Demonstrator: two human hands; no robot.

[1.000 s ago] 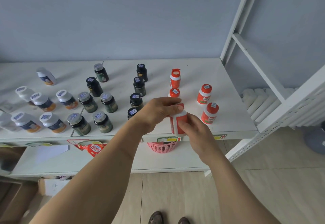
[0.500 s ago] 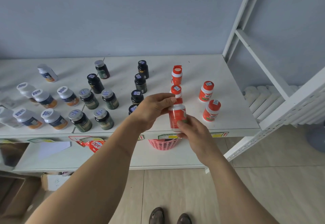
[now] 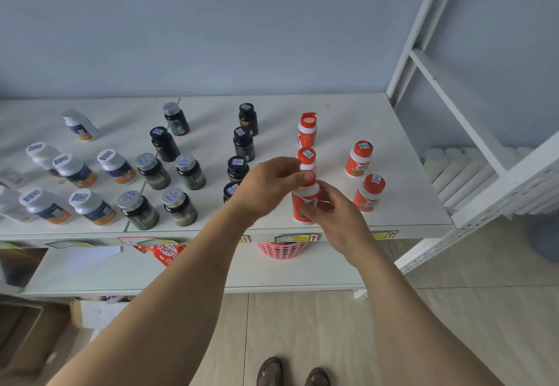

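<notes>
Two grips on one orange bottle [image 3: 302, 204]: my right grip [image 3: 335, 213] wraps its body, my left grip [image 3: 266, 186] pinches the cap from above. Bottle upright near the bench [image 3: 402, 204] front edge (long axis vertical), so any twist runs about that axis.

Shop stockroom, barcoded supplement bottles [image 3: 186, 170] in rows, white shelf [image 3: 348, 113]

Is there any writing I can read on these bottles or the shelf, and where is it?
No word or number reads clearly.
Shelf tags: a red up arrow; print too small.
Lid stickers: barcodes only, too small.
Label of the held red bottle: blurred.
Red packet: white lettering, blurred.
</notes>
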